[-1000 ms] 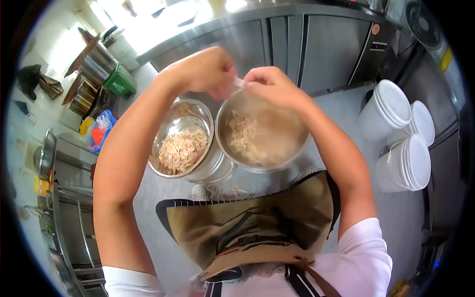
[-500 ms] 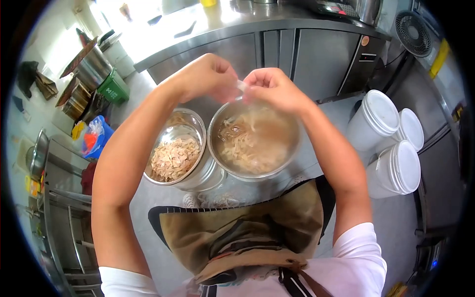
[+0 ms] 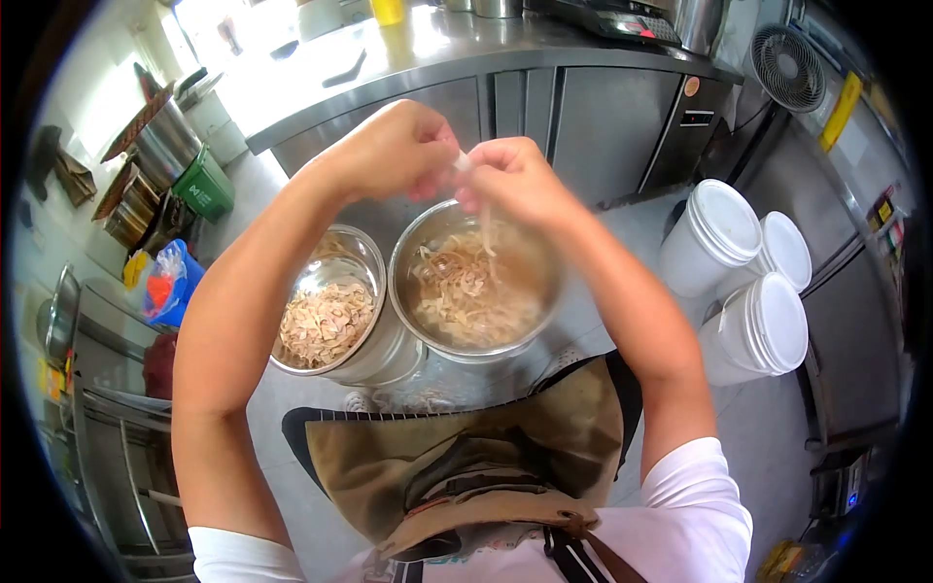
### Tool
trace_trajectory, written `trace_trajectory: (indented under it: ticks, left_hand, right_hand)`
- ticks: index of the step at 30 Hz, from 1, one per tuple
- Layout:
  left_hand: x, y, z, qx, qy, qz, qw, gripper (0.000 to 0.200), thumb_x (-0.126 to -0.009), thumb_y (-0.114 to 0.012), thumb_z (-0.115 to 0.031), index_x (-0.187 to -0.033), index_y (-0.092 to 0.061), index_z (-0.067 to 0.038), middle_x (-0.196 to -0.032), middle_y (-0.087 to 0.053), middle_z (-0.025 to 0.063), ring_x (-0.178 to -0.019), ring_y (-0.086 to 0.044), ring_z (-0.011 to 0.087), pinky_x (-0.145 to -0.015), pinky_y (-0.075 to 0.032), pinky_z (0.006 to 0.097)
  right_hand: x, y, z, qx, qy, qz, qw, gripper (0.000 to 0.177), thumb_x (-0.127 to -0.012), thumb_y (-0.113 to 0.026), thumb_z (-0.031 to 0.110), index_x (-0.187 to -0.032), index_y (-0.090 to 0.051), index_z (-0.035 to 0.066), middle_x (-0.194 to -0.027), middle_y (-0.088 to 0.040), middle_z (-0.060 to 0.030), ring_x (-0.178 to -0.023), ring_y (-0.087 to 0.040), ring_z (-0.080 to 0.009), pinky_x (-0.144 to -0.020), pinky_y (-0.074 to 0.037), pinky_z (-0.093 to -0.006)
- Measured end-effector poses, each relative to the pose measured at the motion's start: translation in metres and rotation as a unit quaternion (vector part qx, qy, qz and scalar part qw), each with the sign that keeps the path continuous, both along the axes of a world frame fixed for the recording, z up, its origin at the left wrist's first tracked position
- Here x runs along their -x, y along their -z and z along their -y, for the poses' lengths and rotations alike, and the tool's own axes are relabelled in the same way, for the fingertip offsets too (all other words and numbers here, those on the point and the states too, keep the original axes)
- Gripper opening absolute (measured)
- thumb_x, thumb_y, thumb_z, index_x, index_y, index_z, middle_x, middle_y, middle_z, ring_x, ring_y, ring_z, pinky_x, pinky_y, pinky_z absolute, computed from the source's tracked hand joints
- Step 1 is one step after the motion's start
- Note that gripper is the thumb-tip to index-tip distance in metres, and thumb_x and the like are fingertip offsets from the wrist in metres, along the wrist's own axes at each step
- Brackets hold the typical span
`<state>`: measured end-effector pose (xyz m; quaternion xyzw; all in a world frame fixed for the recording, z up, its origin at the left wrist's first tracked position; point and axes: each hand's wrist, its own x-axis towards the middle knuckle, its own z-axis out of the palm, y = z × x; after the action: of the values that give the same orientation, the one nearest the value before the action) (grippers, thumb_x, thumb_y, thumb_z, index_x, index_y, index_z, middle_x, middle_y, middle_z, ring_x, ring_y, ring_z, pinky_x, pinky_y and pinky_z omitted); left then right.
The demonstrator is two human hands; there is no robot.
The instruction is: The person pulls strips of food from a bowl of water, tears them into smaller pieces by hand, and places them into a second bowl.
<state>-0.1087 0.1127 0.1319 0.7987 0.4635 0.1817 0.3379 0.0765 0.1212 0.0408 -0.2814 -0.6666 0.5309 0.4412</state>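
Observation:
My left hand (image 3: 413,146) and my right hand (image 3: 515,180) meet above a round metal bowl (image 3: 397,296). Both are closed, pinching a pale, soft food strip (image 3: 463,162) stretched between their fingertips; its exact kind I cannot make out. A length of it dangles below my right hand towards the bowl. Cloudy water in that bowl covers part of a heap of similar pale strips (image 3: 466,296). Close on its left is a second metal bowl (image 3: 367,255), holding a pile of short pale pieces (image 3: 326,323).
A white bucket (image 3: 384,361) is under the left bowl. Several lidded white buckets (image 3: 753,325) stand on the right, near a fan (image 3: 787,68). Ahead runs a steel counter (image 3: 428,63). Pots (image 3: 167,141), a green bin (image 3: 206,185) and a blue container (image 3: 180,282) are at left.
The view has shifted, so the surroundings sit slightly further left. My hands remain together over the bowl, and a pale length now hangs more plainly below my right hand.

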Motion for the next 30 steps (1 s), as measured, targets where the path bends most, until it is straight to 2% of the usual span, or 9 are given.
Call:
trace_trajectory:
  ticks: [5, 8, 14, 18, 20, 24, 26, 30]
  left_hand:
    - [0.005, 0.002, -0.006, 0.009, -0.008, 0.05, 0.999, 0.018, -0.088, -0.057, -0.014, -0.082, -0.06, 0.003, -0.069, -0.06, 0.0056, -0.059, -0.058, 0.0124, -0.052, -0.047, 0.0262]
    - [0.006, 0.001, -0.007, -0.006, -0.005, 0.059, 0.998, 0.018, -0.088, -0.057, -0.014, -0.082, -0.059, 0.003, -0.069, -0.059, 0.0055, -0.059, -0.057, 0.0123, -0.053, -0.046, 0.0261]
    - [0.006, 0.001, -0.007, -0.035, -0.012, 0.076, 0.996, 0.016, -0.086, -0.057, -0.013, -0.082, -0.059, 0.002, -0.068, -0.059, 0.0053, -0.058, -0.055, 0.0121, -0.053, -0.046, 0.0261]
    - [0.007, -0.003, -0.002, -0.051, -0.045, 0.074, 0.995, 0.017, -0.083, -0.054, -0.012, -0.079, -0.062, 0.003, -0.068, -0.062, 0.0081, -0.058, -0.058, 0.0128, -0.056, -0.048, 0.0291]
    - [0.007, -0.001, -0.004, -0.063, -0.047, 0.073, 0.994, 0.017, -0.084, -0.056, -0.014, -0.081, -0.061, 0.002, -0.067, -0.06, 0.0067, -0.057, -0.055, 0.0122, -0.054, -0.046, 0.0273]
    - [0.009, 0.006, -0.012, -0.091, -0.043, 0.1, 0.99, 0.018, -0.084, -0.056, -0.016, -0.082, -0.062, 0.002, -0.063, -0.058, 0.0056, -0.056, -0.053, 0.0123, -0.053, -0.046, 0.0273]
    - [0.01, 0.008, -0.015, -0.113, -0.042, 0.095, 0.988, 0.018, -0.084, -0.056, -0.016, -0.081, -0.063, 0.001, -0.062, -0.058, 0.0049, -0.055, -0.054, 0.0127, -0.053, -0.046, 0.0281]
    - [0.009, 0.002, -0.01, -0.113, -0.068, 0.045, 0.99, 0.018, -0.084, -0.057, -0.015, -0.081, -0.064, 0.001, -0.063, -0.06, 0.0055, -0.056, -0.058, 0.0137, -0.054, -0.048, 0.0299]
  right_hand:
    - [0.0, 0.006, -0.003, 0.012, -0.026, -0.08, 0.996, 0.021, -0.085, -0.055, 0.006, -0.097, -0.065, -0.007, -0.086, -0.067, -0.0123, -0.075, -0.066, -0.0188, -0.072, -0.054, -0.0294]
    - [0.0, -0.005, 0.002, 0.051, -0.039, -0.108, 0.992, 0.019, -0.085, -0.056, 0.005, -0.096, -0.065, -0.007, -0.084, -0.067, -0.0124, -0.075, -0.066, -0.0194, -0.07, -0.053, -0.0289]
    - [0.006, -0.011, -0.002, 0.052, -0.019, -0.052, 0.997, 0.018, -0.085, -0.055, 0.005, -0.096, -0.064, -0.007, -0.083, -0.067, -0.0143, -0.074, -0.067, -0.0204, -0.07, -0.053, -0.0285]
    - [0.013, -0.001, -0.004, 0.031, 0.004, -0.074, 0.997, 0.018, -0.086, -0.055, 0.005, -0.096, -0.063, -0.007, -0.082, -0.066, -0.0147, -0.071, -0.066, -0.0199, -0.067, -0.053, -0.0286]
    - [0.014, -0.001, -0.003, 0.031, 0.002, -0.088, 0.996, 0.018, -0.086, -0.055, 0.005, -0.095, -0.063, -0.008, -0.081, -0.066, -0.0146, -0.07, -0.066, -0.0199, -0.066, -0.053, -0.0287]
    - [0.014, -0.011, -0.002, 0.089, -0.015, -0.085, 0.992, 0.017, -0.086, -0.054, 0.005, -0.093, -0.062, -0.008, -0.08, -0.066, -0.0145, -0.068, -0.066, -0.0208, -0.066, -0.053, -0.0292]
    - [0.013, -0.013, -0.005, 0.08, -0.009, -0.044, 0.996, 0.015, -0.086, -0.054, 0.005, -0.091, -0.062, -0.007, -0.08, -0.066, -0.0141, -0.068, -0.066, -0.0213, -0.065, -0.053, -0.0296]
    - [0.017, -0.007, -0.001, 0.058, 0.026, -0.055, 0.996, 0.013, -0.087, -0.052, 0.002, -0.089, -0.062, -0.006, -0.079, -0.066, -0.0129, -0.069, -0.066, -0.0219, -0.065, -0.054, -0.0302]
